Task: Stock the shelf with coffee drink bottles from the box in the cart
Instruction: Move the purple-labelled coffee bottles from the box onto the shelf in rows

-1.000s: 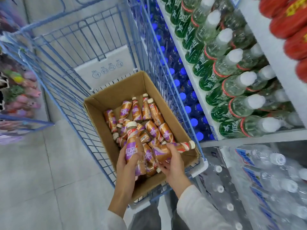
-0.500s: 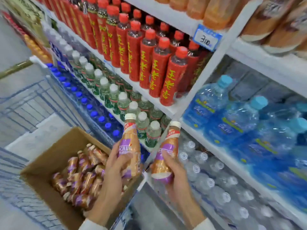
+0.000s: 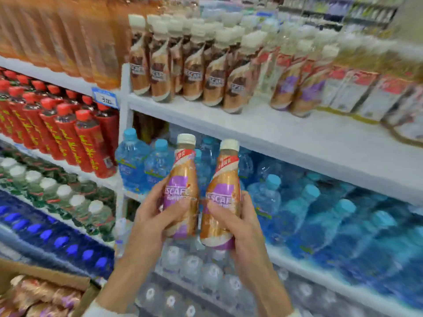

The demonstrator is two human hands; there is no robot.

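Coffee drink bottle (image 3: 182,191), brown-and-purple plastic with a cream cap, stands upright in the left hand (image 3: 151,216); a twin bottle (image 3: 223,197) in the right hand (image 3: 242,225), fingers curled round each. Caps-up likely readies them for the white shelf (image 3: 286,133) at 1 o'clock; cardboard box (image 3: 52,276) at 7 o'clock.
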